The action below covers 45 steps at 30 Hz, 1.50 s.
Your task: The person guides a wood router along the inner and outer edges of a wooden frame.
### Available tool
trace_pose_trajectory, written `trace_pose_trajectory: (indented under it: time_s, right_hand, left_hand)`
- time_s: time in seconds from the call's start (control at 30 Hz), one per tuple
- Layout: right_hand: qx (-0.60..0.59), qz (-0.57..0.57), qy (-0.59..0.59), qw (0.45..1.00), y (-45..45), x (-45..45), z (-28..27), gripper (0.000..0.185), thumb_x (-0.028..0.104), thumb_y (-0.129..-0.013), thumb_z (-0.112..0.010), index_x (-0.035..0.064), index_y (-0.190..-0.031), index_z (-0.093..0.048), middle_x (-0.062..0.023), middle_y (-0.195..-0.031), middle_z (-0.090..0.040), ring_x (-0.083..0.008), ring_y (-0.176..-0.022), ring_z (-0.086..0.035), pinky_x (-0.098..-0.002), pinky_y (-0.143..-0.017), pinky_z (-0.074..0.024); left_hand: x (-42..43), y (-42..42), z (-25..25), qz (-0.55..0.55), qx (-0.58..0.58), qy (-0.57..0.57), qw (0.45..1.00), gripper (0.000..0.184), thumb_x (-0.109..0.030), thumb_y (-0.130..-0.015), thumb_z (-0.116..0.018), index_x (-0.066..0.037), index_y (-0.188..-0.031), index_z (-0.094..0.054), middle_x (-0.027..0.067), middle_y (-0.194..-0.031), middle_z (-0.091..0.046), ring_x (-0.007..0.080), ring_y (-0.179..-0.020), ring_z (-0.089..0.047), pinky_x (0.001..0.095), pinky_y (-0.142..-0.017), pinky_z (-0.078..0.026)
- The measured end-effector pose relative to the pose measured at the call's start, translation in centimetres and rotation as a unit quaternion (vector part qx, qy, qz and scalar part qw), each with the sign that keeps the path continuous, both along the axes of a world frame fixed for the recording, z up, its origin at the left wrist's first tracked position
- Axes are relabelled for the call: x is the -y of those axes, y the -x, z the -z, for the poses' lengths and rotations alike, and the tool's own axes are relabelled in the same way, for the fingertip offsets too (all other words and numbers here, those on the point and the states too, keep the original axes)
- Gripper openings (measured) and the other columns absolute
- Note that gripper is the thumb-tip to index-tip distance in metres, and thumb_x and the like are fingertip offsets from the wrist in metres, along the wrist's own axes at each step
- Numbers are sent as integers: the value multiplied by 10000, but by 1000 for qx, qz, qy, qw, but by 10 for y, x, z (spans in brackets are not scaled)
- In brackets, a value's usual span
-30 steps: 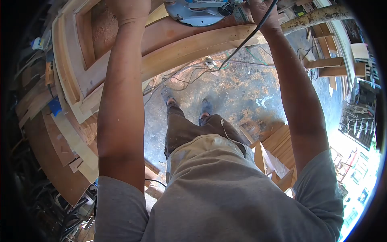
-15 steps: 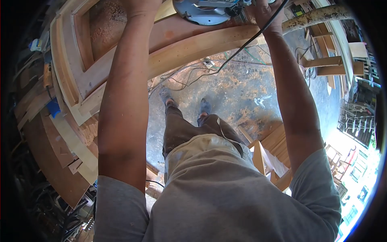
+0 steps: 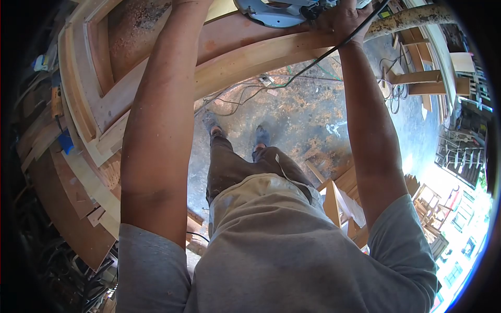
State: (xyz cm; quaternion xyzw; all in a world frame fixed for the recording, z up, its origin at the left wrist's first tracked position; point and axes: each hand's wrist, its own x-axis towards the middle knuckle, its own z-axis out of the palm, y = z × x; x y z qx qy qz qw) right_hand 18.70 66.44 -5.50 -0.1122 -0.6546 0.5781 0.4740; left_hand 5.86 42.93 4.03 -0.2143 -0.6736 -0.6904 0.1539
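Note:
A corded power tool with a rounded blue-grey metal base point(image 3: 274, 17) rests on the curved wooden frame point(image 3: 245, 39) at the top of the view. Its upper body is cut off by the picture's edge, so its exact kind does not show. My right hand point(image 3: 350, 20) is closed at the tool's right side, and a black cord point(image 3: 334, 48) runs down past it. Over the frame, left of the tool, reaches my left arm; only the wrist end of my left hand point(image 3: 191, 3) shows, its fingers outside the picture.
Stacked boards point(image 3: 73, 177) lie on the left. Cables point(image 3: 245, 101) and wood dust cover parts of the concrete floor point(image 3: 308, 112) around my feet. A wooden box-like piece point(image 3: 334, 203) stands by my right side. A stained pole point(image 3: 409, 23) and shelving are at the upper right.
The tool and my right hand have shifted slightly to the right across the view. The frame has moved a little within the picture, as the camera has shifted too.

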Motion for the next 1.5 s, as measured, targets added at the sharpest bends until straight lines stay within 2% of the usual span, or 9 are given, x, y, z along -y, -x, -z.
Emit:
trace_pose_trajectory:
  time_s: [0.07,0.93,0.97,1.0,1.1,1.13,1.37,1.43,1.5]
  right_hand:
    - [-1,8,-1,1000,-1,0,-1,385,149,-987,-512,90,-1363,-450,-44,-894,-599,-131,-621,-539,-270,-505,-448]
    - [44,32,22,998,23,6,-10,200,175,-999,-534,60,-1158,-571,-56,-772,-596,-154,-534,-533,-304,-436,-427]
    - [-11,52,-43,998,25,5,-10,221,155,-995,-530,45,-1179,-581,-60,-797,-615,-147,-581,-554,-294,-474,-445]
    - [79,30,-6,996,18,2,-15,340,124,-989,-519,19,-1310,-551,-67,-898,-650,-134,-699,-587,-275,-566,-475]
    - [-2,-18,45,999,19,9,-20,420,119,-994,-509,8,-1399,-507,-79,-1006,-660,-136,-766,-603,-277,-605,-494]
    - [44,1,0,999,16,5,-18,473,120,-997,-509,13,-1455,-467,-83,-1075,-657,-146,-822,-617,-284,-648,-507]
    - [24,33,-86,995,13,-17,11,450,165,-1011,-489,4,-1431,-478,-104,-1070,-669,-205,-859,-647,-336,-695,-530]
    - [233,147,-298,914,10,-23,10,442,190,-1013,-464,-12,-1405,-485,-136,-1084,-674,-251,-868,-656,-378,-721,-543]
    - [188,126,-199,954,10,-14,10,408,197,-1011,-452,-4,-1359,-523,-156,-1093,-677,-284,-866,-661,-400,-744,-544]
  left_hand:
    - [-1,3,3,49,12,-45,998,319,-211,-928,-644,40,-739,-704,90,-658,-680,171,-621,-633,323,-611,-483]
    - [-6,29,-4,18,23,-24,999,367,-251,-925,-685,40,-702,-665,84,-639,-649,168,-575,-588,319,-578,-467]
    - [-6,31,-3,1,12,-12,1000,367,-254,-923,-686,39,-702,-667,86,-641,-649,169,-577,-586,319,-583,-468]
    - [-6,31,-3,4,12,-12,1000,367,-254,-923,-686,39,-702,-667,86,-641,-649,169,-577,-586,319,-583,-468]
    - [-6,31,-4,-7,3,-4,1000,368,-256,-919,-689,41,-702,-668,92,-641,-646,172,-583,-585,324,-592,-469]
    - [-5,30,-3,-5,4,-6,1000,365,-250,-918,-687,44,-703,-668,94,-642,-645,174,-580,-584,327,-592,-468]
    - [-6,17,-2,-11,14,13,1000,344,-226,-930,-659,39,-710,-673,77,-643,-652,168,-575,-580,327,-593,-466]
    - [-6,16,0,3,4,4,1000,338,-218,-933,-653,38,-714,-675,71,-643,-656,164,-578,-584,324,-590,-464]
    - [-4,16,4,18,-5,-5,1000,332,-210,-937,-646,37,-718,-677,65,-642,-659,160,-581,-587,320,-587,-462]
